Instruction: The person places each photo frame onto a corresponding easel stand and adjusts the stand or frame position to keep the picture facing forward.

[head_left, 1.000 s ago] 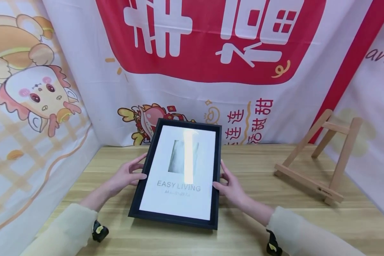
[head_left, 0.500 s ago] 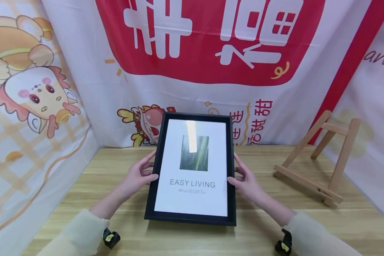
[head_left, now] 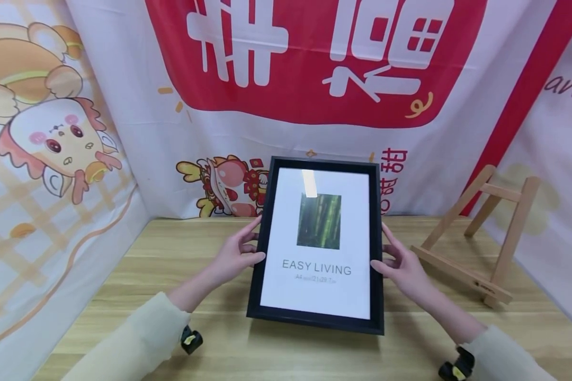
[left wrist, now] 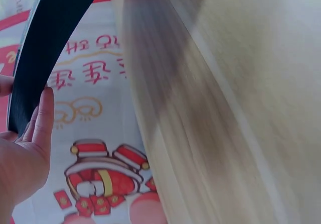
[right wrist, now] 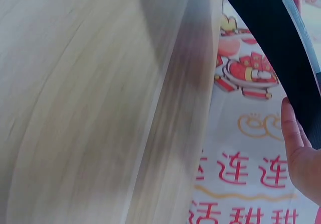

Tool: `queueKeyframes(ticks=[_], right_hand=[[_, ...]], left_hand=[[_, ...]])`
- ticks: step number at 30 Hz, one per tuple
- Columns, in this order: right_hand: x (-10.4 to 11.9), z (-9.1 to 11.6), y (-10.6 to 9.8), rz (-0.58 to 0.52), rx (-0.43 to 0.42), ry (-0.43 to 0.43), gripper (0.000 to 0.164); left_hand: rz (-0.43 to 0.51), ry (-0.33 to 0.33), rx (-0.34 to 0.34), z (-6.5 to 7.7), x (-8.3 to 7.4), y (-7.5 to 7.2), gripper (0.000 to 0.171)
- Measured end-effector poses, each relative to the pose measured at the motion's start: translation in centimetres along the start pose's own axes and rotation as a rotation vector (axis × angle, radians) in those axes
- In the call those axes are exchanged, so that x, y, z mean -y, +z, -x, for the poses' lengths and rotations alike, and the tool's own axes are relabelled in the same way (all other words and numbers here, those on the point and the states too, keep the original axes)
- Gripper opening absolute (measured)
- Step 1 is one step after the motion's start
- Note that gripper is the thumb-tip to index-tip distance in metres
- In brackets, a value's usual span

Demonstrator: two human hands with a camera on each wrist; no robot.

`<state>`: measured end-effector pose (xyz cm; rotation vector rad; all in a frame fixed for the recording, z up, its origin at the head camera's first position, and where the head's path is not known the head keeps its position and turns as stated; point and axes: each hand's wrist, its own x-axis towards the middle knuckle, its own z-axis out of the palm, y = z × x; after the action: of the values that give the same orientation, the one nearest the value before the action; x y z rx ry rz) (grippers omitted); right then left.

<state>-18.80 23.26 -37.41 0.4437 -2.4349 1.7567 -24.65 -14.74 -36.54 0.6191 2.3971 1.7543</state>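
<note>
While both hands are busy, head view first: black picture frame (head_left: 316, 246) up in front of the person, tilted with its top leaning back, bamboo picture and "EASY LIVING" lettering facing the viewer; left hand (head_left: 238, 253) grips the left side, thumb on the front edge; right hand (head_left: 402, 264) does the same on the right side; grip on both sides is grasping the picture frame. Wooden easel (head_left: 457, 271) stands on the table (head_left: 124, 275) at the right, beyond the right hand; printed backdrop (head_left: 314, 95) hangs behind; a bright glare strip sits on the glazed front.

Left wrist view: dark side wall of the picture frame between thumb and fingers; shadow on the wood; lower edge looks clear of the table, though the crop makes that hard to swear to.

Right wrist view: same story, fingers on the deep side wall; end of the picture frame cut off at the border.

Risks, my guess: smooth sides plus edge-only holds could let it slip; one hand lifting more would twist it; a dip could knock the lower edge on the table; a swing rightward could bump the easel.
</note>
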Motion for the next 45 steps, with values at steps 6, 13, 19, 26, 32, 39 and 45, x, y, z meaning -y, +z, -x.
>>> queueKeyframes(ticks=[6, 13, 19, 26, 32, 39, 45], right_hand=[[-0.8, 0.8, -2.3, 0.105, -0.016, -0.034, 0.083], [-1.1, 1.2, -5.1, 0.184, -0.036, -0.077, 0.085], [-0.8, 1.6, -7.6, 0.278, -0.11, -0.17, 0.088], [-0.3, 2.5, -10.6, 0.337, -0.192, -0.207, 0.089], [-0.4, 3.1, -12.4, 0.302, -0.281, -0.291, 0.091], [-1.0, 4.1, -14.1, 0.355, -0.404, -0.279, 0.091], [-1.5, 4.5, -14.7, 0.364, -0.524, -0.281, 0.09]], left_hand=[[0.016, 0.054, 0.048, -2.3, 0.2, 2.2, 0.081], [0.026, 0.132, 0.072, -4.7, -0.6, 4.5, 0.081], [0.006, 0.196, 0.108, -6.8, -2.3, 6.5, 0.086], [-0.105, 0.248, 0.209, -9.2, -4.3, 8.2, 0.1], [-0.176, 0.266, 0.224, -11.5, -5.3, 10.2, 0.101], [-0.262, 0.319, 0.177, -13.8, -5.9, 13.5, 0.1], [-0.256, 0.386, 0.134, -15.5, -5.9, 15.9, 0.101]])
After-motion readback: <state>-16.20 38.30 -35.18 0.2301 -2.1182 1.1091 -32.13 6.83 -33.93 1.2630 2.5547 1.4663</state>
